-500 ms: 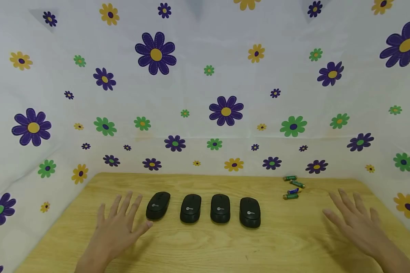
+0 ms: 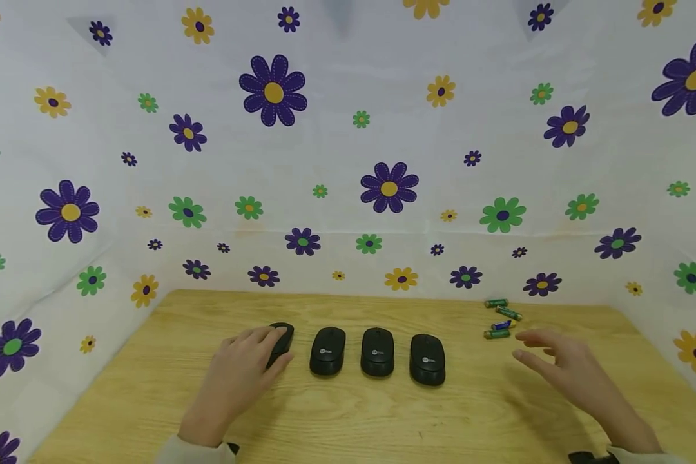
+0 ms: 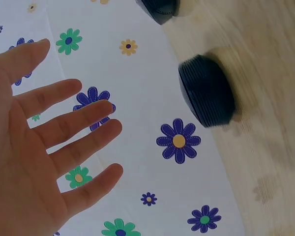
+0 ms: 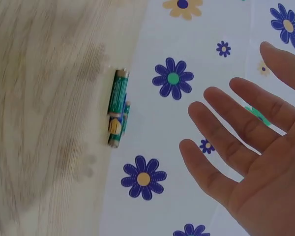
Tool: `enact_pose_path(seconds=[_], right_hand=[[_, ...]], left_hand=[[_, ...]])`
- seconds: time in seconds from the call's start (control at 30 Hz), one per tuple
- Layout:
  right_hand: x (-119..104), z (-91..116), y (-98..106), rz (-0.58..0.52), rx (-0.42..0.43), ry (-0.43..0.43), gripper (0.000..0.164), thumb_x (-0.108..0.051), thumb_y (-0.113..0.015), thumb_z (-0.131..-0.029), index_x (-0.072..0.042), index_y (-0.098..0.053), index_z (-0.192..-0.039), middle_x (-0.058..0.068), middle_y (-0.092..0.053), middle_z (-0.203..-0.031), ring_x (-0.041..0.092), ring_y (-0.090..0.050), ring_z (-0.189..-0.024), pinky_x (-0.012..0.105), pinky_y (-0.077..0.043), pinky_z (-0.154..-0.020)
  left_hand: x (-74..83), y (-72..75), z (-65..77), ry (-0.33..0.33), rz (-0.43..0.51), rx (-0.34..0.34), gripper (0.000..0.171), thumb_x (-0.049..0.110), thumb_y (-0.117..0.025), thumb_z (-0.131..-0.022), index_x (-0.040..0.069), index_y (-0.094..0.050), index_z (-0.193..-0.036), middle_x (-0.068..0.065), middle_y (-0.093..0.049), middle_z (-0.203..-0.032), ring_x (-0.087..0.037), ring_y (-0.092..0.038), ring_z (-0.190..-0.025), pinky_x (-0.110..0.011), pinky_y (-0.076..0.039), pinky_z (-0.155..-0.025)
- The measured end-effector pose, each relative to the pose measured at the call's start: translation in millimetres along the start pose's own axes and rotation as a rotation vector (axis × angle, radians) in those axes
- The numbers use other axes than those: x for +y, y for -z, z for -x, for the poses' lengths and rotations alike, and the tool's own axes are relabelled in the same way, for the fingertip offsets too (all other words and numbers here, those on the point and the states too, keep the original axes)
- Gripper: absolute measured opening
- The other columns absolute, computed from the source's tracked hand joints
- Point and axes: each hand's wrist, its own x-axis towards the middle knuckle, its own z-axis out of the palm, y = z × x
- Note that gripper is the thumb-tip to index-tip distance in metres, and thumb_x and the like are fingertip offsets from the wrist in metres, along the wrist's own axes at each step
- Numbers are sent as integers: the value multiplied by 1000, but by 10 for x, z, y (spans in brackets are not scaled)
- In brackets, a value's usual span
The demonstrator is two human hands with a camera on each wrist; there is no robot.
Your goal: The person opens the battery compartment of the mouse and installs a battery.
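One black mouse (image 2: 280, 346) lies partly hidden behind the spread left grip (image 2: 239, 366); four batteries (image 2: 501, 325) lie near the spread right grip (image 2: 574, 366).

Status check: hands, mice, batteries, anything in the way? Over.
Left hand over leftmost mouse, partly hiding it; contact unclear. Three other mice alongside, untouched. Right hand empty, near batteries. Nothing seen blocking either hand.

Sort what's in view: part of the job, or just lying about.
Likely part of the job:
leftmost mouse, left hand over it
batteries, nearest the right hand
other three mice, untouched in the same row

Just surroundings:
flowered cloth
wooden table
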Motion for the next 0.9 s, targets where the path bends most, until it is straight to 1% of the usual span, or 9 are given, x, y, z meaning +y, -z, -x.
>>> enact_pose_path(seconds=[0.17,0.27,0.37,0.5,0.6,0.8,0.9], right_hand=[[-65,-41,-90,-57,-20,-6,28,-10,-74,-93,8,-69,-113,24,-71,-108,42,-67,-99,59,-57,-82],[-118,-72,-140,-86,-35,0,28,-9,-74,-92,8,-69,-114,24,-71,-109,42,-67,-100,59,-57,-83],[-168,-108,-175,-111,-59,12,27,-10,-74,-93,6,-70,-115,23,-70,-111,42,-67,-101,60,-57,-83],[-225,-134,-196,-130,-86,20,27,-10,-74,-93,4,-71,-115,21,-70,-114,41,-66,-103,60,-56,-85],[-258,-151,-204,-128,-101,17,29,-10,-74,-92,6,-70,-116,21,-70,-115,42,-65,-105,59,-56,-86],[-297,-237,-240,-123,-158,25,36,-12,-74,-93,8,-66,-121,23,-68,-118,44,-64,-107,60,-56,-88],[-320,-268,-269,-141,-189,37,38,-12,-74,-93,9,-64,-123,24,-67,-119,45,-63,-108,62,-54,-88]], left_hand=[[114,-56,-85,-1,36,-34,48,38,-67,-99,6,-64,-134,-12,-68,-125,-36,-63,-115,-57,-54,-92],[182,-97,-127,-10,58,-39,47,38,-67,-99,7,-64,-134,-11,-67,-126,-35,-63,-116,-57,-54,-93],[264,-124,-170,-15,82,-44,47,39,-66,-100,8,-64,-134,-10,-67,-127,-34,-62,-117,-57,-53,-94],[386,-162,-218,-19,157,-76,47,38,-64,-101,7,-63,-136,-12,-65,-130,-36,-60,-120,-60,-51,-96],[464,-201,-250,-34,210,-87,47,36,-63,-102,6,-62,-137,-13,-64,-132,-37,-59,-122,-62,-50,-97],[555,-243,-337,-80,199,-65,45,35,-65,-101,7,-63,-136,-13,-65,-131,-38,-60,-120,-60,-51,-95],[591,-262,-375,-90,200,-73,45,35,-64,-101,7,-62,-136,-12,-65,-130,-37,-60,-120,-59,-51,-97]])
